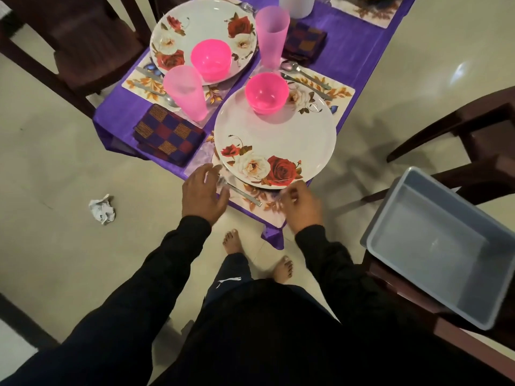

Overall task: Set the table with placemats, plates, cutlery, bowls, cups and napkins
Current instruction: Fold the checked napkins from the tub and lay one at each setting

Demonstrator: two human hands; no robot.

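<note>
Both hands hovered at the table's near edge: left hand (201, 194) relaxed above a fork (242, 193), right hand (301, 205) loosely curled, grasping nothing, beside the plate (289, 135).

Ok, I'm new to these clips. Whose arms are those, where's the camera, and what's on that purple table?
There is no machine here: the camera sits on a person's head and looks down, so the black sleeves are their own. The left hand hovers open by a fork on the placemat. The right hand has its fingers curled at the near plate's edge; whether it holds anything is unclear. The table has plates with pink bowls, pink cups, checked napkins and cutlery. An empty grey tub rests on a chair.
</note>
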